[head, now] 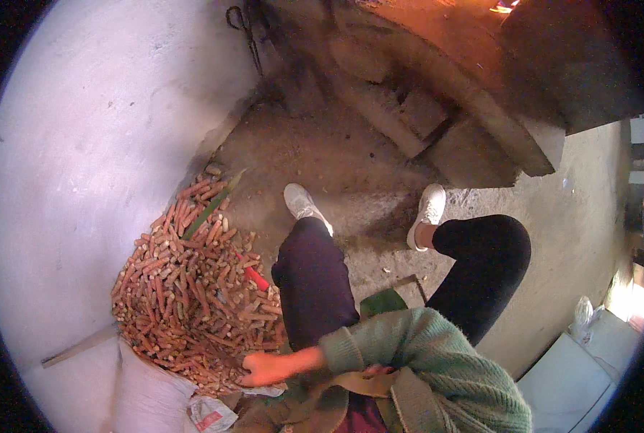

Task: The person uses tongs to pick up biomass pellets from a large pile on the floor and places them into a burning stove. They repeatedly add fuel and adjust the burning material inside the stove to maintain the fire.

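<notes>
A large heap of dried corn cobs (pixel 192 287) lies against the wall to the left of my legs. My right hand (pixel 268 369) reaches across my body to the heap's near edge. Its fingers are curled among the cobs, and I cannot tell whether they grip one. Under the right forearm only a bit of skin shows, seemingly my left hand (pixel 377 371); sleeve and clothing hide the rest. A long green leaf (pixel 213 205) and a red object (pixel 257 279) lie on the cobs.
Fire (pixel 505 7) glows at a masonry stove (pixel 463 103) ahead. Metal tongs (pixel 246 38) lean on the white wall (pixel 84 162). A whitish sack (pixel 151 384) and a crumpled plastic bag (pixel 212 415) border the heap. A pale box (pixel 565 379) stands at the right.
</notes>
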Demonstrator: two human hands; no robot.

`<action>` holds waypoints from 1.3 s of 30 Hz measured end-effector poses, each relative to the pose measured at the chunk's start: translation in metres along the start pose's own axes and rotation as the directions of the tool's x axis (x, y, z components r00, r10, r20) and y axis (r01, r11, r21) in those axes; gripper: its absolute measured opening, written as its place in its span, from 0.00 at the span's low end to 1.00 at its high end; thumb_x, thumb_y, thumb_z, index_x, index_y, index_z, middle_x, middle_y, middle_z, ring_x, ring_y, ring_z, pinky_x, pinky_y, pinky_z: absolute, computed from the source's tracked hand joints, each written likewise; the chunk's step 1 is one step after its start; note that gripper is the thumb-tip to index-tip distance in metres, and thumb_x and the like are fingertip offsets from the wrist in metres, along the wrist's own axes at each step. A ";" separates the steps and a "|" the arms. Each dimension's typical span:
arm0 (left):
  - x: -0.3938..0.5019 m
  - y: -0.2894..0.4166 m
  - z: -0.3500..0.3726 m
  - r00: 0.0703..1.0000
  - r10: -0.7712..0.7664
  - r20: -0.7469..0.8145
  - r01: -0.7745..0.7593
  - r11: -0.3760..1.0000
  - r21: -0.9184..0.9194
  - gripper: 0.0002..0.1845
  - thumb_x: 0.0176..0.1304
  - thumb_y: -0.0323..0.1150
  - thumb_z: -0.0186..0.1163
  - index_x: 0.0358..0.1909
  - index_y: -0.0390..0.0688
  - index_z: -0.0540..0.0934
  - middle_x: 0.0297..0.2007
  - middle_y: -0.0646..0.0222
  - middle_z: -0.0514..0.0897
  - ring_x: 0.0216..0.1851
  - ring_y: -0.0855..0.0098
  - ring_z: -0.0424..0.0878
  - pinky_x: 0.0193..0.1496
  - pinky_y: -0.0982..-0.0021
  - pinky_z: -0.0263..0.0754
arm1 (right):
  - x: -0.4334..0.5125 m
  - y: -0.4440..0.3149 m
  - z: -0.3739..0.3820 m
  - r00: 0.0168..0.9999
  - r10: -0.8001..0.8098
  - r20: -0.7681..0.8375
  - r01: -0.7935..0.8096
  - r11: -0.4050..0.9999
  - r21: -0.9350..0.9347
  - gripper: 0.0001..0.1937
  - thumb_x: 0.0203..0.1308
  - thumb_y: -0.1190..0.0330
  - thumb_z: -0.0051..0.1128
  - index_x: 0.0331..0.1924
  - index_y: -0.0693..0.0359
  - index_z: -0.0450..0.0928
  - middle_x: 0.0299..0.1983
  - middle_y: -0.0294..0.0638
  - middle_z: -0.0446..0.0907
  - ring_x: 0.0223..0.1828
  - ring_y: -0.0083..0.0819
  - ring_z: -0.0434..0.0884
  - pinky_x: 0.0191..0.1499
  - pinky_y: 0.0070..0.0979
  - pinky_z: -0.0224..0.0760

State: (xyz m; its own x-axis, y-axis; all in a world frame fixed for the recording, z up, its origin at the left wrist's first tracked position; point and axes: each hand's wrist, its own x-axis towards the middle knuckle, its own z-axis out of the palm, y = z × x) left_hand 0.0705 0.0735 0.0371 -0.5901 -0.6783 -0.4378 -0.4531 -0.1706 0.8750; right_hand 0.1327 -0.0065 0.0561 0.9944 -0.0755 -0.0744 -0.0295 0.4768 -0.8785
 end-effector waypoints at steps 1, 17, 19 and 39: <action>-0.002 0.001 -0.004 1.000 -0.020 0.004 0.020 1.000 -0.008 0.18 0.56 0.50 0.55 0.35 0.44 0.75 0.29 0.60 0.77 0.31 0.63 0.77 0.35 0.64 0.71 | -0.001 -0.002 0.000 0.999 0.034 0.014 -0.035 0.999 0.040 0.18 0.49 0.61 0.49 0.21 0.74 0.70 0.14 0.50 0.70 0.17 0.33 0.72 0.21 0.34 0.63; -0.026 0.009 -0.024 0.980 -0.191 0.052 0.194 0.979 -0.065 0.17 0.57 0.49 0.54 0.36 0.44 0.75 0.31 0.60 0.77 0.33 0.62 0.77 0.37 0.63 0.71 | -0.001 -0.012 -0.007 0.970 -0.108 -0.219 0.126 0.989 0.072 0.15 0.45 0.64 0.49 0.27 0.73 0.69 0.18 0.56 0.72 0.22 0.42 0.75 0.26 0.38 0.66; -0.028 0.010 -0.024 0.978 -0.202 0.055 0.205 0.976 -0.066 0.17 0.57 0.48 0.54 0.36 0.44 0.75 0.31 0.60 0.77 0.33 0.62 0.77 0.37 0.63 0.71 | -0.002 -0.013 -0.008 0.967 -0.108 -0.231 0.128 0.989 0.071 0.16 0.45 0.64 0.49 0.26 0.73 0.69 0.18 0.57 0.72 0.21 0.42 0.75 0.26 0.38 0.66; -0.033 0.013 -0.011 0.985 -0.168 0.046 0.171 0.983 -0.065 0.17 0.59 0.47 0.52 0.38 0.44 0.75 0.33 0.60 0.77 0.36 0.61 0.77 0.39 0.63 0.71 | -0.007 -0.016 -0.015 0.963 -0.027 -0.268 0.053 0.995 0.088 0.18 0.45 0.61 0.52 0.20 0.73 0.68 0.15 0.54 0.69 0.21 0.37 0.75 0.25 0.38 0.65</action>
State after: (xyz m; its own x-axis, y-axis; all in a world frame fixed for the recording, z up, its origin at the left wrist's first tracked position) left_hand 0.0914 0.0854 0.0649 -0.5355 -0.6065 -0.5877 -0.5029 -0.3300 0.7988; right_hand 0.1244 -0.0273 0.0636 0.9311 -0.3205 -0.1742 0.0318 0.5471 -0.8364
